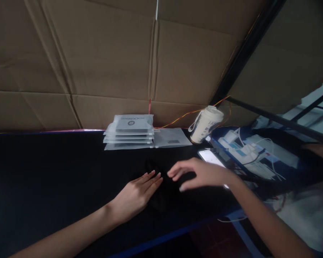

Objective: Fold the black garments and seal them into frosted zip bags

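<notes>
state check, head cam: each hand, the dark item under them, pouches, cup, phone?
left hand: flat, fingers out, resting on the dark fabric, open.
right hand: fingers spread, over the fabric; contact unclear.
dark fabric: lying on the black table, shape hard to make out.
stack of pouches: piled flat, sealed.
single pouch: flat beside the stack.
cup: tilted, lid on.
phone: screen lit.

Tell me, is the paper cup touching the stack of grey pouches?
Apart. The head view shows the paper cup well right of the stack of grey pouches, with a single flat pouch between them.
</notes>
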Tool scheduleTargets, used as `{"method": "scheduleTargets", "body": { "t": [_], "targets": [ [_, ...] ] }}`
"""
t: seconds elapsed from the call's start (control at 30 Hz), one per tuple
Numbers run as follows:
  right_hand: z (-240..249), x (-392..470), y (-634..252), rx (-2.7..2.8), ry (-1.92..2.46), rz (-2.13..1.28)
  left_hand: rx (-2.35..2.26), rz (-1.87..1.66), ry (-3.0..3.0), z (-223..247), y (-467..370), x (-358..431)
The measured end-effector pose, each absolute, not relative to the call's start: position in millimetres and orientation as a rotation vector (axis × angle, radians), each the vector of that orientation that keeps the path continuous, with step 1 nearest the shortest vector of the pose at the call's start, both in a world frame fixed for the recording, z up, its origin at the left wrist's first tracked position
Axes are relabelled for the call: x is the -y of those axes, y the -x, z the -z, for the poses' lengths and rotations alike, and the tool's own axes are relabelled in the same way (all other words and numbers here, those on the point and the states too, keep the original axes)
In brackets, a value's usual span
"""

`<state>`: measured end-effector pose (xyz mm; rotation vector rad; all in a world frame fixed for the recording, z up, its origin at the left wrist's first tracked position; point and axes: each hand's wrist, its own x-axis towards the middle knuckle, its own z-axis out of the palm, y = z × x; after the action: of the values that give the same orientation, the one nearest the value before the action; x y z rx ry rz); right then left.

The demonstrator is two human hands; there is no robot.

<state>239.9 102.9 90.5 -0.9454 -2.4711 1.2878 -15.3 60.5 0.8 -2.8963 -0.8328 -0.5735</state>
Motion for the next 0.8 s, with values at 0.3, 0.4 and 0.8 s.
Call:
{"method": "scheduleTargets", "body": {
  "t": [0.3, 0.4, 0.8],
  "targets": [
    [-34.0, -206.7, -252.0, 2.527, 1.362, -0.024, 0.863, 0.518, 2.862, -5.9, 14.2, -56.3],
    [-24.2, -211.4, -251.4, 2.561, 1.358, 0.024, 0.863, 0.535, 2.858, -4.8, 14.5, -56.8],
    [-18.5, -164.9, -232.2, 2.558, 1.473, 0.230, 0.856, 0.579, 2.819, -1.1, 13.9, -59.5]
  ]
}}
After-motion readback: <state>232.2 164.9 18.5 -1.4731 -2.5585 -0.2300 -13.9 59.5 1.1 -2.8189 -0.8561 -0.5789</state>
